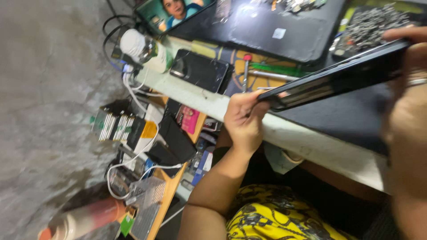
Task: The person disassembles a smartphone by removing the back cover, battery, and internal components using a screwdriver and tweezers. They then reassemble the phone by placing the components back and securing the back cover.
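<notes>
Gripping a thin black laptop (338,78) edge-on above the counter (311,142), the left hand (243,121) pinches its near-left corner with closed fingers; the right hand (407,111) clasps the far end. Its long axis runs left to right, rising rightward. Held only at the ends, it could slip and strike the phone (200,70) left of it.

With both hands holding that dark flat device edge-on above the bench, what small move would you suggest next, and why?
Probably lower the dark flat device flat onto the black mat. The left hand pinches one end and the right hand the other, so it hangs in the air near the bench edge, where a slip could drop it. The screwdriver lies close by.
</notes>
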